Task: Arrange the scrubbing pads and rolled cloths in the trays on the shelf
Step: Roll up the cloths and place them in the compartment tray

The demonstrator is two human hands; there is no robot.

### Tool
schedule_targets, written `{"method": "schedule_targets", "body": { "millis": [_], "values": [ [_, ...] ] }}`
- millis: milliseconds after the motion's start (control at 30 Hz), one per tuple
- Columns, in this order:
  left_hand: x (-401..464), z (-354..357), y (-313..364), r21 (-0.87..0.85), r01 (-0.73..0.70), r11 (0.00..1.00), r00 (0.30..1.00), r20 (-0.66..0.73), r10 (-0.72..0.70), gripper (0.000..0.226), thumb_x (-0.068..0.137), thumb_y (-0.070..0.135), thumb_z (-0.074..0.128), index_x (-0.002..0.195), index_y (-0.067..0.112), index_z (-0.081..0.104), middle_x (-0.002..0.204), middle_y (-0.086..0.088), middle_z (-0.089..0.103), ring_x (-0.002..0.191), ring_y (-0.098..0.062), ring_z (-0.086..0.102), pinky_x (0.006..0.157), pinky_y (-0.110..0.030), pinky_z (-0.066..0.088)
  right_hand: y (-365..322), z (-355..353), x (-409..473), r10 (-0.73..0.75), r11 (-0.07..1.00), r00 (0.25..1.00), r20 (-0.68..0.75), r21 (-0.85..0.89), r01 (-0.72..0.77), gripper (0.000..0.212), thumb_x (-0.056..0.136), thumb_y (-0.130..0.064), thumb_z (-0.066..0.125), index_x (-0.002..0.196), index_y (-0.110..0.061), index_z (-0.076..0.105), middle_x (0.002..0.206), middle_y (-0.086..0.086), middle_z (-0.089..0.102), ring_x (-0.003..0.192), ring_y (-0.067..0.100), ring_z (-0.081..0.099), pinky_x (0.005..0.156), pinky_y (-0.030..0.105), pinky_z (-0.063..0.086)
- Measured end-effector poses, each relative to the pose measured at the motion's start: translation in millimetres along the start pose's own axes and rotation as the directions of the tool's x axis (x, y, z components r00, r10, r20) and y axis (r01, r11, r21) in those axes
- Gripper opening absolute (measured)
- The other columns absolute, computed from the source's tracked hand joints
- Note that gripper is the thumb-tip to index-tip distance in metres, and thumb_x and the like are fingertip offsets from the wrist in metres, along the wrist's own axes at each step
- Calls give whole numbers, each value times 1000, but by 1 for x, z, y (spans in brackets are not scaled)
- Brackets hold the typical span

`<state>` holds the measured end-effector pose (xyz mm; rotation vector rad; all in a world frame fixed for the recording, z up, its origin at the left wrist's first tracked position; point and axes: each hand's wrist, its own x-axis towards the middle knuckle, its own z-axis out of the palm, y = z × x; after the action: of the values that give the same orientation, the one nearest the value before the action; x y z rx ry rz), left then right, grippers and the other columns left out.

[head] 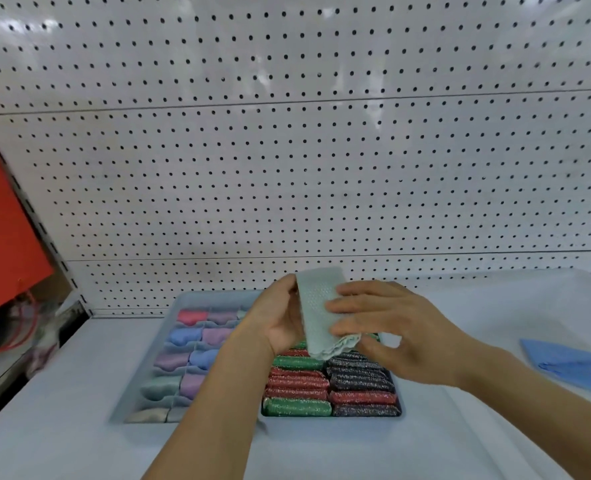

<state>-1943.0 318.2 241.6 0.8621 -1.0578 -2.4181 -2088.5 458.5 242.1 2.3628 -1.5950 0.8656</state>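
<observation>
Both hands, left hand (280,320) and right hand (384,332), grip a pale green cloth (318,306), long axis upright, above the tray of scrubbing pads (332,415).

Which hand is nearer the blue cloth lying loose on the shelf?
Right. The right hand is beside the blue cloth, on the pale green cloth; the left hand is farther away.

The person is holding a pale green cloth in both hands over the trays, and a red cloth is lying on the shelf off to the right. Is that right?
Not quite. The cloth lying on the shelf off to the right is blue, not red, as the head view shows. The rest holds: the left hand and right hand hold a pale green cloth over the trays.
</observation>
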Motion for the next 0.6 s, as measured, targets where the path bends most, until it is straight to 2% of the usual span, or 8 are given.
{"method": "schedule_targets", "body": {
  "millis": [200,267,300,367,433,500,567,600],
  "values": [
    [6,-3,-4,-89,29,996,1000,0,-29,43,100,27,39,133,3,54,116,-18,65,101,-30,63,73,-42,58,8,7,-6,-170,892,968,184,-389,230,66,73,-4,55,135,-29,52,146,-5,45,139,15,36,108,40,36],
    [7,-2,-6,-113,44,993,999,12,-43,42,100,27,38,130,2,55,124,-19,62,110,-31,60,81,-44,56,14,13,-2,-214,872,972,93,-430,233,50,83,-4,56,129,-24,56,141,-5,51,135,15,42,105,39,38],
    [7,-1,-7,-111,45,993,999,8,-44,40,100,26,37,124,1,57,114,-18,65,101,-30,62,76,-41,57,15,16,-1,-225,889,974,11,-408,210,38,85,-7,59,119,-22,61,133,-6,58,129,14,49,101,37,41],
    [4,3,-12,-104,25,994,1000,-10,-26,30,98,21,36,108,4,58,89,-14,64,79,-25,60,61,-35,57,7,16,7,-89,977,977,-194,-209,48,21,80,-12,67,99,-22,65,111,-13,68,111,8,60,90,31,45],
    [3,0,-17,-33,-89,996,995,-51,87,34,101,28,32,104,8,60,90,-11,69,84,-25,61,68,-38,54,-9,11,19,317,935,898,-305,259,-242,8,84,-17,66,90,-22,67,89,-19,68,87,-6,59,78,18,44],
    [-4,-2,-20,68,-209,975,977,-19,211,59,100,55,23,110,13,64,99,-9,74,96,-27,67,80,-42,51,-13,7,31,656,589,741,-143,711,-385,2,86,-13,68,88,-13,67,82,-10,71,75,1,64,67,18,49],
    [-13,4,-23,177,-241,954,970,77,231,83,85,75,17,118,15,64,106,-13,73,96,-29,70,74,-40,54,-7,8,37,789,316,614,13,848,-424,8,87,-13,67,94,-9,68,86,0,74,80,15,70,63,26,52],
    [-18,8,-24,246,-273,930,961,112,253,85,79,78,19,118,17,64,104,-13,73,88,-27,71,65,-37,55,-6,7,41,811,246,583,57,870,-427,11,88,-15,66,96,-8,68,88,3,74,82,19,70,62,28,52]
  ]
}}
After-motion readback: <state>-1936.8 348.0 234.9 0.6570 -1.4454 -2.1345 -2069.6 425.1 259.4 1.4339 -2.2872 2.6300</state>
